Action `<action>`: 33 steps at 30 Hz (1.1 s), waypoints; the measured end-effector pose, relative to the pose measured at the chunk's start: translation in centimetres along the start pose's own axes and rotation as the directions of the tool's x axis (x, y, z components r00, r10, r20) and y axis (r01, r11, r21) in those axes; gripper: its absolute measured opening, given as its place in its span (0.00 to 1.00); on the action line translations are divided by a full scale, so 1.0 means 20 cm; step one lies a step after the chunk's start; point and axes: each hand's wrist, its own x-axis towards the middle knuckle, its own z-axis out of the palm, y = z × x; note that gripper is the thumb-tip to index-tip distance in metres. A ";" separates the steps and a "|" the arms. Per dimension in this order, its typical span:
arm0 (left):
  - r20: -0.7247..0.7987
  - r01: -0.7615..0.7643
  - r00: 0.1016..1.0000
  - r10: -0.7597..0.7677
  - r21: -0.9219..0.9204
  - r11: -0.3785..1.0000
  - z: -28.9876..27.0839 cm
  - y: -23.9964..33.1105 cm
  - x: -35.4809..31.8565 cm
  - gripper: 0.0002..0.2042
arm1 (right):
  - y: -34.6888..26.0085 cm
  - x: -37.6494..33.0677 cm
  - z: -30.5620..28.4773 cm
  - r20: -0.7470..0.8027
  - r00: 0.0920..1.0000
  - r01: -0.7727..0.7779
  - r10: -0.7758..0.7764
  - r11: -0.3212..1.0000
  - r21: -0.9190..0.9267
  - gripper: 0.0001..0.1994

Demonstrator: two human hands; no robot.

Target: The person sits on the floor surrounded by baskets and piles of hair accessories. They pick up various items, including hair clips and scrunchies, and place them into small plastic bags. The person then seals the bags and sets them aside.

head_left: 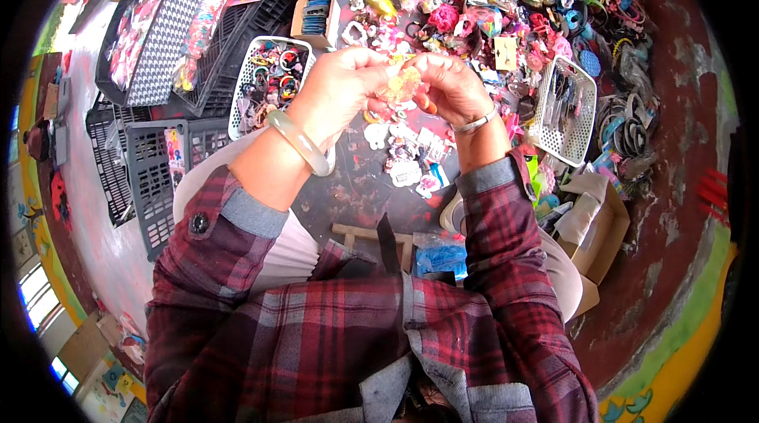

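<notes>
Both my hands meet above a floor strewn with hair accessories. My left hand [341,84] and my right hand [449,84] pinch a small orange-yellow frilly hair ornament [402,84] between their fingertips. A pale green bangle [299,141] sits on my left wrist and a thin silver bracelet [477,121] on my right. Red plaid sleeves cover both forearms. Below the hands lie several small white and pink clip pieces [407,160] on the dark floor.
A white basket of hair ties [245,83] stands left of my hands, another white basket [585,126] to the right. Grey and black crates [150,178] lie far left. A cardboard box [605,229] sits at right. A heap of colourful clips and headbands [506,4] fills the top.
</notes>
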 end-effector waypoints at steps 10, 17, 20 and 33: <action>-0.060 -0.090 0.995 0.085 -0.092 0.992 0.00 0.02 0.00 0.11 | -0.05 0.00 0.09 -0.079 0.995 0.048 -0.065 0.978 -0.203 0.09; -0.025 0.001 1.000 -0.007 -0.236 0.972 0.03 0.05 0.00 0.12 | -0.05 -0.01 0.05 -0.113 0.990 0.056 -0.083 0.972 -0.229 0.07; 0.044 -0.013 0.999 0.020 -0.162 0.987 0.03 0.03 0.00 0.12 | -0.06 -0.01 0.07 -0.149 0.985 0.043 -0.083 0.966 -0.253 0.09; 0.011 -0.065 0.998 0.065 -0.021 0.998 0.05 0.01 0.03 0.11 | -0.05 0.02 0.13 -0.084 0.960 0.218 -0.266 0.904 -0.368 0.03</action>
